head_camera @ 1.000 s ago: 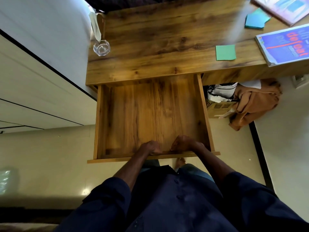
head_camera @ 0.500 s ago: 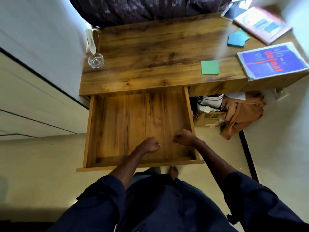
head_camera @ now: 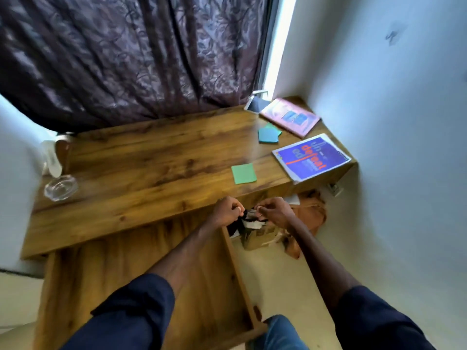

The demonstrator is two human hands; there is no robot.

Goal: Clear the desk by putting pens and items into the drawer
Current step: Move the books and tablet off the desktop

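Left hand (head_camera: 227,211), right hand (head_camera: 275,211) before desk (head_camera: 151,170)

The curtain (head_camera: 126,59) is dark purple with a leaf pattern, the desk (head_camera: 151,160) brown wood grain, the sticky note (head_camera: 243,173) green, the book (head_camera: 310,157) blue.

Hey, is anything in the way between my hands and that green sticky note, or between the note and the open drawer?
Nothing visible. The green sticky note lies on bare desk just beyond the left hand and right hand, and the drawer stands open below the desk's front edge.
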